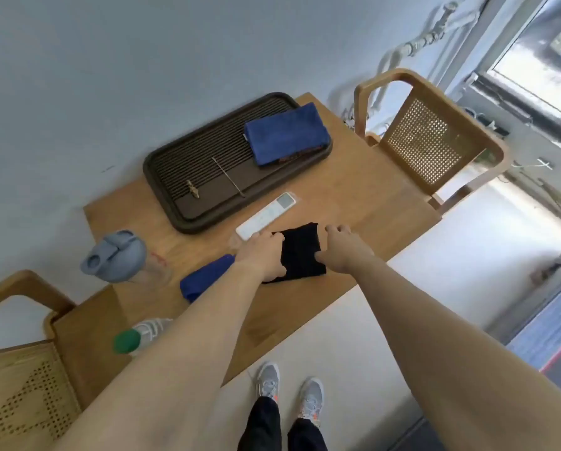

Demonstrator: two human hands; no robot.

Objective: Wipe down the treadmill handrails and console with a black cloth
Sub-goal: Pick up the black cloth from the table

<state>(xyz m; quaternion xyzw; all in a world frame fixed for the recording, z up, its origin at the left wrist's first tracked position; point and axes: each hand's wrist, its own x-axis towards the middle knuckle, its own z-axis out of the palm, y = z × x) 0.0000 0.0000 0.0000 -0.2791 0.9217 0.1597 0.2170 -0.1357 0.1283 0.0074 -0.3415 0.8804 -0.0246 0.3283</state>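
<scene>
Gripping the folded black cloth (300,255) from both sides with curled fingers of the left hand (260,257) and right hand (345,249), near the front edge of the tabletop (354,196), just beside a white remote (266,215).

Bare arms (188,336), blk trousers (264,424), grey trainers (268,380), poss. orange trim.

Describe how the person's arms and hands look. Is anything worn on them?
Both arms, the left arm and the right arm, are bare as far up as the picture shows: no sleeves. The left hand and the right hand carry no glove, watch or ring that I can see.
</scene>
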